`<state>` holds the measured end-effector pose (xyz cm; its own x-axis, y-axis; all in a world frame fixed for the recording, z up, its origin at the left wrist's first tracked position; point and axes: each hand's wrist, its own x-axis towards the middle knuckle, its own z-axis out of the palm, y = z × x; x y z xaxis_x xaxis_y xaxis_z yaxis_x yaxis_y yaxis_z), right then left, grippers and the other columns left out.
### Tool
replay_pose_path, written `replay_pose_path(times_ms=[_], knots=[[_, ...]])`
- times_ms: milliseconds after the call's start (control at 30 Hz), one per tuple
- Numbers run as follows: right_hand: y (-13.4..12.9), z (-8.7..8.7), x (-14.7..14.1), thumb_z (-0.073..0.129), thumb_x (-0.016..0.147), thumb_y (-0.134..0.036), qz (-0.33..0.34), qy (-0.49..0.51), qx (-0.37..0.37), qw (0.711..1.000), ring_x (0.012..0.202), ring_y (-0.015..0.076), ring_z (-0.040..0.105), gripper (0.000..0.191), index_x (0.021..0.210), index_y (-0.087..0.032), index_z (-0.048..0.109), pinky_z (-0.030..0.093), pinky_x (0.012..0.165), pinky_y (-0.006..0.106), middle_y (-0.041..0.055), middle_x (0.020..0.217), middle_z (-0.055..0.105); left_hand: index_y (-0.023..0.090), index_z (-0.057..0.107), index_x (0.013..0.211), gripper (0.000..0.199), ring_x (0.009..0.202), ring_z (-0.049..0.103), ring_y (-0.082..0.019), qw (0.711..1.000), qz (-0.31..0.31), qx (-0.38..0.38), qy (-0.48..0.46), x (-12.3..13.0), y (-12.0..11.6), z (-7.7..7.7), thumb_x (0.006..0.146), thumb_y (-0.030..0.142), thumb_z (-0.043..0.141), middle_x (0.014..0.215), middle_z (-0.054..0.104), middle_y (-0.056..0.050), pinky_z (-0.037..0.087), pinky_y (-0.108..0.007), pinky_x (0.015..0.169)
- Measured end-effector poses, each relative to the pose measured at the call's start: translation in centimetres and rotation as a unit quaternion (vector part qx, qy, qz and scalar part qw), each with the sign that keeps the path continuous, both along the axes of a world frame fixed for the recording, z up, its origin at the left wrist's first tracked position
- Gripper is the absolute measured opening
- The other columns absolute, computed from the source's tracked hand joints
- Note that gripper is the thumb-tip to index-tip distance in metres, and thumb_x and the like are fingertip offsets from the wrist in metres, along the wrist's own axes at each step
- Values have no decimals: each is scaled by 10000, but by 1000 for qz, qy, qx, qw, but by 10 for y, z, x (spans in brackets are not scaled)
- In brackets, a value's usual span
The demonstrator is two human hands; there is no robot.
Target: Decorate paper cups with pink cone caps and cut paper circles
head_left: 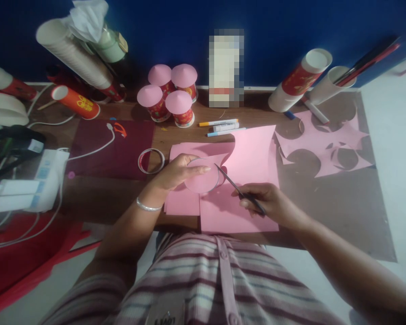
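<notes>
My left hand (180,172) pinches a pink paper circle (203,180) by its left side, thumb on top. A dark outline runs along the circle's edge. My right hand (264,201) grips dark-handled scissors (233,184), whose tips reach the circle's upper right edge. A curved pink paper offcut (253,155) stands up beside the blades, and I cannot tell whether it still joins the circle. Beneath both hands lie pink paper sheets (238,221) on the brown table.
Several cone-topped red paper cups (179,103) stand at the back. Markers (223,123) lie in front of them. A tape roll (151,161) sits left, cut paper scraps (325,140) right. A white power strip (49,176) with cables occupies the far left.
</notes>
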<state>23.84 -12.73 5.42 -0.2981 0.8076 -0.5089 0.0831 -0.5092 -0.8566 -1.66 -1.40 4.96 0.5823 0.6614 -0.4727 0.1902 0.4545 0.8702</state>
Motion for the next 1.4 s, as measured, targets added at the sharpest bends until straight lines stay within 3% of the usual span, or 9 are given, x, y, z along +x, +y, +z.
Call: replay_pose_path(times_ms=[167, 600, 1400], knots=[[3, 1, -3, 840, 737, -551, 2, 2, 20, 1000, 507, 70, 496, 496, 972, -118, 778, 390, 396, 204, -9, 645, 597, 111, 749, 855, 342, 685, 627, -130, 999, -31, 27, 30, 0, 2, 0, 738, 417, 848, 813, 730, -51, 453, -201, 575], [1, 0, -2, 845, 731, -561, 6, -2, 16, 1000, 514, 81, 514, 515, 1002, -127, 785, 427, 423, 217, 0, 657, 617, 134, 771, 904, 318, 803, 680, -157, 998, -34, 49, 22, 3, 3, 2, 753, 404, 848, 940, 776, -65, 500, -215, 680], [3, 1, -5, 852, 740, -503, -5, 9, 20, 1000, 530, 83, 537, 455, 987, -126, 784, 474, 441, 221, 2, 678, 627, 126, 791, 940, 359, 783, 690, -176, 996, -60, 56, 27, 3, 2, -1, 779, 445, 822, 900, 772, -71, 504, -245, 680]])
